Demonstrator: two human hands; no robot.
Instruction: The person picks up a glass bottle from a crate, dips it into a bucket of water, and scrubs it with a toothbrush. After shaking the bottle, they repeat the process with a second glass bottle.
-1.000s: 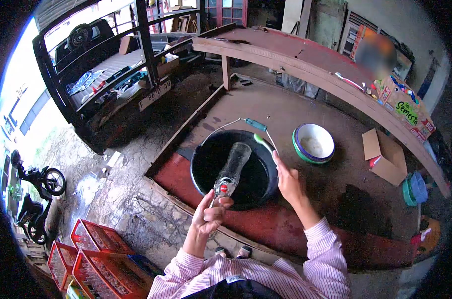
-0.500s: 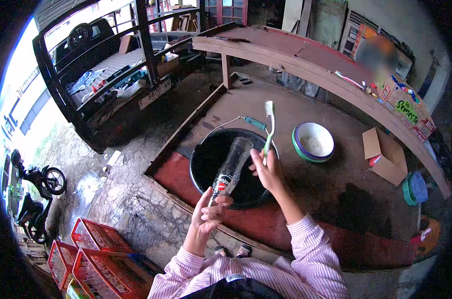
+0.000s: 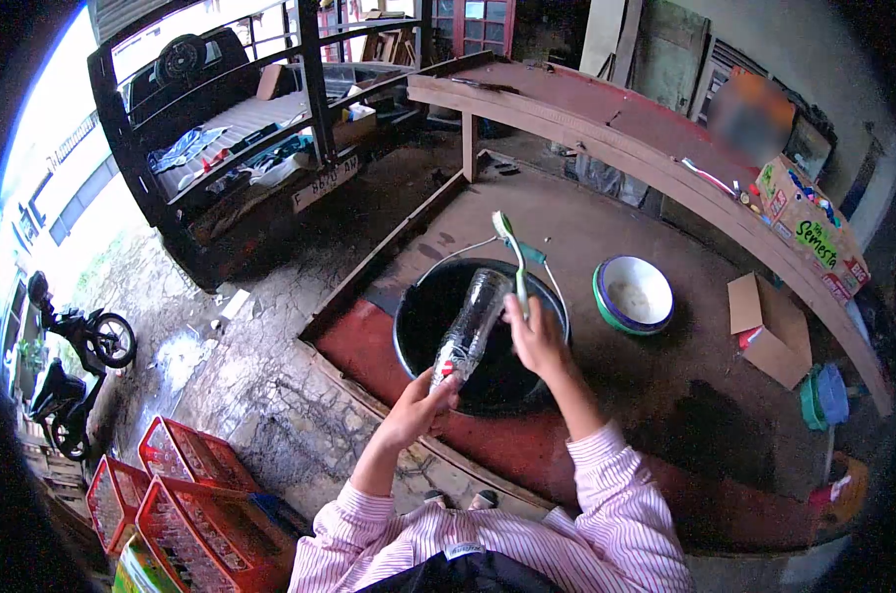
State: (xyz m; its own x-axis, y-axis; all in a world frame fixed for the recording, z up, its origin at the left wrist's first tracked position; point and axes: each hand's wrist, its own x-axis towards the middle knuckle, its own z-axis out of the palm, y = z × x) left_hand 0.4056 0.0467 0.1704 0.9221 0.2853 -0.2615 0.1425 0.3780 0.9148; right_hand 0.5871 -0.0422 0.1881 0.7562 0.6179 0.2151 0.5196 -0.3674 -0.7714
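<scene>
A clear glass bottle (image 3: 475, 314) with a red and white label is held near one end by my left hand (image 3: 418, 407), whose fingers wrap round it. It tilts up and away over a black bucket (image 3: 512, 390). My right hand (image 3: 539, 341) grips the handle of a green and white toothbrush (image 3: 516, 255), its bristles pointing up, close beside the far end of the bottle. The toothbrush appears apart from the bottle. The bucket's wire handle with a green grip (image 3: 533, 254) rests against its far side. The bucket's inside looks dark.
White and green bowls (image 3: 636, 295) stand right of the bucket on the low table (image 3: 665, 395). An open cardboard box (image 3: 770, 331) lies farther right. Red crates (image 3: 206, 524) are at lower left. A raised wooden shelf (image 3: 586, 124) holds a box marked Semesta (image 3: 809, 232). A pickup truck (image 3: 221, 148) stands behind.
My left hand has turned on the bottle, covering more of its near end. The toothbrush has tipped left, and its bristle head now faces differently. The camera view has shifted slightly.
</scene>
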